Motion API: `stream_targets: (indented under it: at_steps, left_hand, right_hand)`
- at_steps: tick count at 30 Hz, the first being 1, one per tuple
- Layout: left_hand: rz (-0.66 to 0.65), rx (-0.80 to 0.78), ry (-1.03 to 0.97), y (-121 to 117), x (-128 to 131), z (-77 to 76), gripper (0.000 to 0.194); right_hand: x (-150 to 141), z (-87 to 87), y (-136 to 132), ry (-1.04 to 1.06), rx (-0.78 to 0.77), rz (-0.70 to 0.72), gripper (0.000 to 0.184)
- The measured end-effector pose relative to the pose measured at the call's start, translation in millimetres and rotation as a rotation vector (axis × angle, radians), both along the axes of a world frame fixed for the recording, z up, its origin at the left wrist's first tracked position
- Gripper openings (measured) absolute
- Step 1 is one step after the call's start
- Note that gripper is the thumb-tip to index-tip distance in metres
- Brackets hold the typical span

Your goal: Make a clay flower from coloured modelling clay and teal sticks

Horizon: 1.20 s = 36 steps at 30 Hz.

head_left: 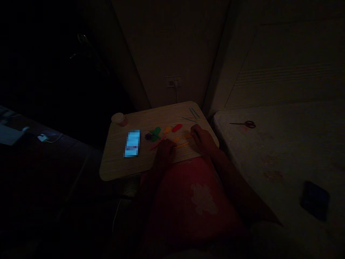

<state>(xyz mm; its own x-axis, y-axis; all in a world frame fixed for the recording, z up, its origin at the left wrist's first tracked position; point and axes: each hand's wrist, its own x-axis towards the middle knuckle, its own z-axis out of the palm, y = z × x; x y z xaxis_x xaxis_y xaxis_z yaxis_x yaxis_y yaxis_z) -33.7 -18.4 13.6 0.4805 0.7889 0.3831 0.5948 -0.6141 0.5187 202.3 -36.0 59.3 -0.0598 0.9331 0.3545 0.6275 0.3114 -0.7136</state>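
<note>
The scene is very dark. A small wooden table (118,165) stands in front of me. My left hand (165,151) rests on it with fingers curled, at the near end of an orange stick (182,144) and a red stick (157,144). My right hand (202,138) lies to the right with fingers bent, touching a small orange piece (187,136). Beyond the hands lie a green piece (156,131), a dark purple lump (148,136), a yellow-orange piece (168,129) and a red oval piece (177,127). What either hand grips is too dark to see.
A lit phone (132,143) lies on the table's left half. A small cup (119,119) stands at the far left corner. Thin blue-green sticks (193,113) lie at the far right corner. Scissors (246,124) and a dark object (314,199) lie on the bed at right. A wall socket (173,82) is behind.
</note>
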Motion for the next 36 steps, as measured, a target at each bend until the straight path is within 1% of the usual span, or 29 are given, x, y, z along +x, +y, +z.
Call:
stream_targets:
  at_steps: [2,4,7,11,16,22,26,30,33,36]
  left_hand:
    - [0.0,0.002,-0.004,0.2,0.2,-0.4,0.01]
    - [-0.001,0.007,-0.008,0.4,0.4,-1.2,0.011]
    - [0.007,-0.003,-0.008,0.3,0.9,-1.9,0.011]
    - [-0.004,-0.006,-0.017,0.1,1.7,-0.6,0.012]
    - [-0.019,-0.018,-0.019,1.1,2.0,1.3,0.01]
    - [-0.017,-0.012,-0.017,4.6,2.2,-0.4,0.008]
    - [-0.023,-0.011,-0.016,5.0,2.8,-0.1,0.013]
    - [-0.035,-0.014,-0.019,3.2,2.5,2.0,0.013]
    - [-0.031,-0.016,-0.003,2.1,1.8,2.4,0.012]
    - [-0.034,-0.014,-0.001,1.9,1.3,1.6,0.011]
  right_hand:
    - [-5.7,-0.2,-2.5,-0.204,-0.033,0.091,0.023]
    - [-10.1,-1.1,-3.7,-0.324,-0.074,0.139,0.025]
    - [-14.0,-2.1,-3.5,-0.412,-0.128,0.132,0.025]
    - [-16.4,-4.8,-0.6,-0.48,-0.141,0.127,0.024]
    - [-18.8,-7.8,1.7,-0.5,-0.146,0.119,0.025]
    - [-19.0,-9.1,3.2,-0.484,-0.147,0.114,0.024]
    - [-16.2,-12.9,2.0,-0.438,-0.132,0.12,0.022]
    - [-16.1,-14.4,-5.7,-0.413,-0.079,0.165,0.032]
    - [-19.2,-17.0,-12.7,-0.472,-0.066,0.194,0.035]
    - [-21.4,-22.6,-18.2,-0.527,-0.062,0.189,0.036]
